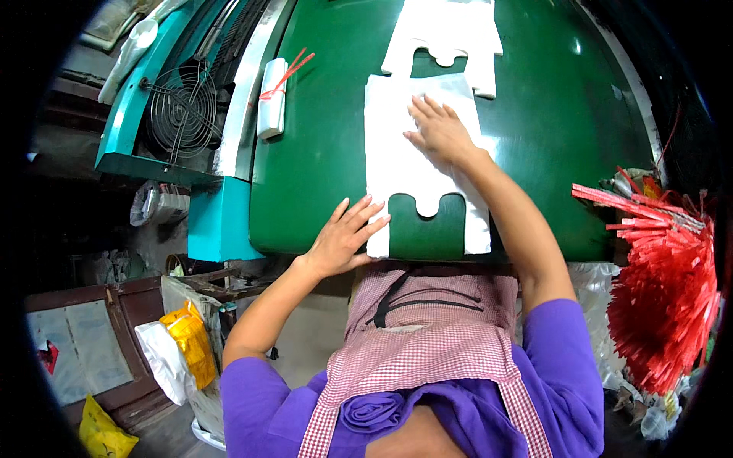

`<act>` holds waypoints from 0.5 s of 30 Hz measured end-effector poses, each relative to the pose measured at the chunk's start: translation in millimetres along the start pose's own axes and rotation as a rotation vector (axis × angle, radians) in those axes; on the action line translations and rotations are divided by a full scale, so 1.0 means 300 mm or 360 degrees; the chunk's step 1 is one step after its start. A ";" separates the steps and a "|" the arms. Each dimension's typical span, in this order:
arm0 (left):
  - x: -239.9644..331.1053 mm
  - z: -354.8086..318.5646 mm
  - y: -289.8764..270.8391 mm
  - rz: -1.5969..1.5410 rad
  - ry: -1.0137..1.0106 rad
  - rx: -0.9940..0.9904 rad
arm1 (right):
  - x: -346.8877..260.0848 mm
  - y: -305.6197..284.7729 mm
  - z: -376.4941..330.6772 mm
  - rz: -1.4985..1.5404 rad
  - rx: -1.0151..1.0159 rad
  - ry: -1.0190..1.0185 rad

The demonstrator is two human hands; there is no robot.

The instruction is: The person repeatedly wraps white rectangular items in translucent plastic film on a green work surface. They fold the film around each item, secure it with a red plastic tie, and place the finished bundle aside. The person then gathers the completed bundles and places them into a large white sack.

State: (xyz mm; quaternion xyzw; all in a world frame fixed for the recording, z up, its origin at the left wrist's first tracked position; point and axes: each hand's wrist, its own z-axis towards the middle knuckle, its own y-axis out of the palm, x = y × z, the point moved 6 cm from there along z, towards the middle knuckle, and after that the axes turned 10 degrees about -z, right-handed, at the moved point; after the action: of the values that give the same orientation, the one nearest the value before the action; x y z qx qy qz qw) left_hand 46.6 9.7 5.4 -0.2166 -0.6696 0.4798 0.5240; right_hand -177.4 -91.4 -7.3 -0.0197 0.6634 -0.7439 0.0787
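Note:
A stack of white plastic T-shirt bags (412, 164) lies flat on the green table surface (321, 191), its cut-out handles toward me. My left hand (345, 237) rests on the near left handle with its fingers stretched out. Farther up, my right hand (439, 130) lies flat on the upper part of the stack, fingers slightly spread. Just beyond is a second white stack of bags (447, 27), partly cut off by the picture's top edge. To the left lies a rolled white bundle (272, 107) tied with red strip.
At the left, a teal machine frame (221, 221) carries a round wire fan guard (183, 111). A big bunch of red plastic strips (660, 298) hangs by the right edge of the table. Yellow and white bags (187, 347) hang lower left.

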 end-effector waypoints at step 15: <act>-0.048 0.192 -0.085 -0.0812 -0.0396 0.0393 | 0.047 -0.148 -0.611 0.0348 -0.0073 -0.0346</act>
State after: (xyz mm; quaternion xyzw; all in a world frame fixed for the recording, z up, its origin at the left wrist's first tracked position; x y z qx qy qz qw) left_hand 4.9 -37.0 21.0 0.0840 -0.6981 0.4334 0.5638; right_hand -219.8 91.8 13.7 -0.0296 0.6660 -0.7090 0.2301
